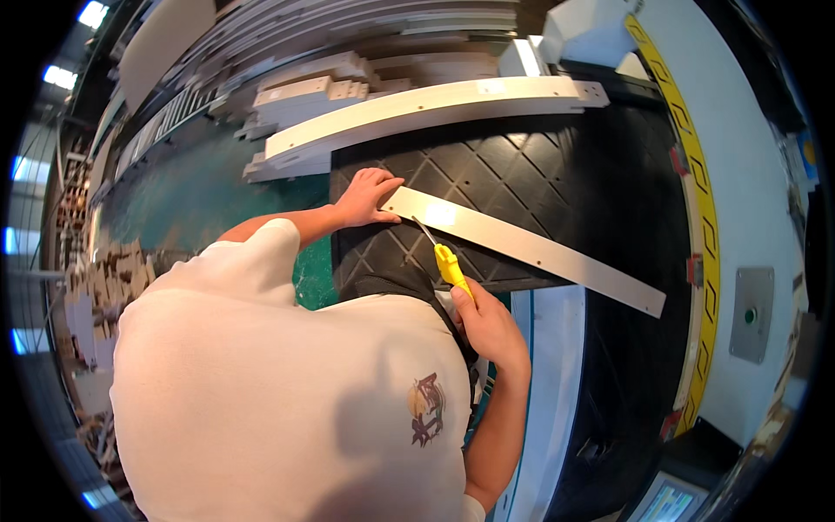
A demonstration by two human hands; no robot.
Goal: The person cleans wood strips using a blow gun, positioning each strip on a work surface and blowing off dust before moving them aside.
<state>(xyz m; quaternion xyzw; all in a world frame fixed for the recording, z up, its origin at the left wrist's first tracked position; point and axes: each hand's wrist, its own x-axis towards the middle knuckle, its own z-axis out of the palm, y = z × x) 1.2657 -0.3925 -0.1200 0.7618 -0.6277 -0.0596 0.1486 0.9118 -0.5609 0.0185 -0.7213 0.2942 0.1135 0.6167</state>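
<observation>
A long pale board [504, 235] with small holes and a white patch lies slanted across the black mat [496, 161]. My left hand [370, 198] grips its left end, thumb and fingers around the edges. In my right hand [491, 326] is a yellow air blow gun [450, 265], fingers closed round its handle. Its thin metal nozzle points up and left, its tip at the board's near edge beside my left hand. Whether the tip touches the board I cannot tell.
Beyond the mat lies a stack of long pale boards [417, 109], with more board piles [365, 39] behind. On the right runs a machine with a yellow marked strip [696, 200] and a green button [751, 316]. A screen [668, 503] sits at the lower right.
</observation>
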